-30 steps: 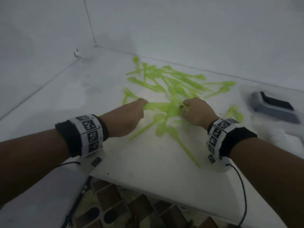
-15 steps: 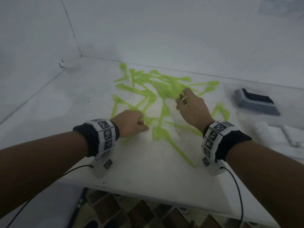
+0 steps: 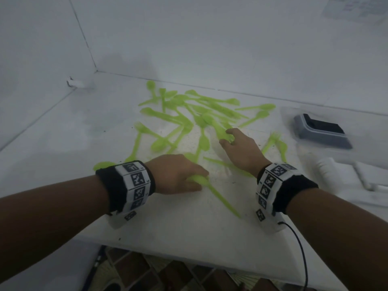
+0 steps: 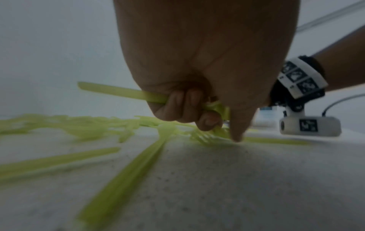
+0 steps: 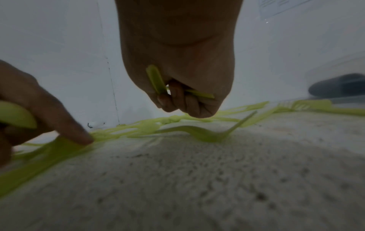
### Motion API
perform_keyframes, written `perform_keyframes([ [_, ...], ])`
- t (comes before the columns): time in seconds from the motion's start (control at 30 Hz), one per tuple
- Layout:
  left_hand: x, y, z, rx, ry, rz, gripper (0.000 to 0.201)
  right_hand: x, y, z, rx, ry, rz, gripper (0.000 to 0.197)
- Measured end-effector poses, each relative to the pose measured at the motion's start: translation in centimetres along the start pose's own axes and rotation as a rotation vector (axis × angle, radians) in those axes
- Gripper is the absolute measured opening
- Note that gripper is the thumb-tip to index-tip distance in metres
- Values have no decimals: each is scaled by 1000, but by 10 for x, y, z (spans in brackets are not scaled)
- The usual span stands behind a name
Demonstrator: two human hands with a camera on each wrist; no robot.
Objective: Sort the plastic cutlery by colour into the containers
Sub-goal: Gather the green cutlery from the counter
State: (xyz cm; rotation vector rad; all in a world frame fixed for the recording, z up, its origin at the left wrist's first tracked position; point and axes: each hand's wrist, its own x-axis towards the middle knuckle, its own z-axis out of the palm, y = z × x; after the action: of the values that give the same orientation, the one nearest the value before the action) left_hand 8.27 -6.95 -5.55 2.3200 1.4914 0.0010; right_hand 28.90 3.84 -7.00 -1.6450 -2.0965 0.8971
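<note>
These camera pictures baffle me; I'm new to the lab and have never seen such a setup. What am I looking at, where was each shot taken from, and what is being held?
No machine here: a person works with two bare hands and wears checker-marked bands with small cameras on both wrists. The big picture comes from a camera on the head, looking down at a white table. The two dim, low pictures come from the wrist cameras, looking along each palm.

Scattered on the table is green plastic cutlery, spoons and forks. A grey container stands at the right.

The left hand grips a few green pieces in curled fingers, its index finger pointing down to the table. The right hand, farther out at the pile, grips green handles too.
</note>
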Motion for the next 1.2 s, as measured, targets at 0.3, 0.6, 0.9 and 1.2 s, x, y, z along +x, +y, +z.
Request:
perform_keyframes([
  [0.3,25,-28,-19,2,62,5,38,7,13,-11,119,83,39,35],
  [0.6,113,-32,-26,459,-21,-41,62,10,19,-14,165,78,92,46],
  [0.9,117,-37,-31,520,24,37,32,11,24,-21,234,71,86,45],
  [1.2,94,-8,-52,69,507,36,26,13,15,-24,279,115,83,45],
])
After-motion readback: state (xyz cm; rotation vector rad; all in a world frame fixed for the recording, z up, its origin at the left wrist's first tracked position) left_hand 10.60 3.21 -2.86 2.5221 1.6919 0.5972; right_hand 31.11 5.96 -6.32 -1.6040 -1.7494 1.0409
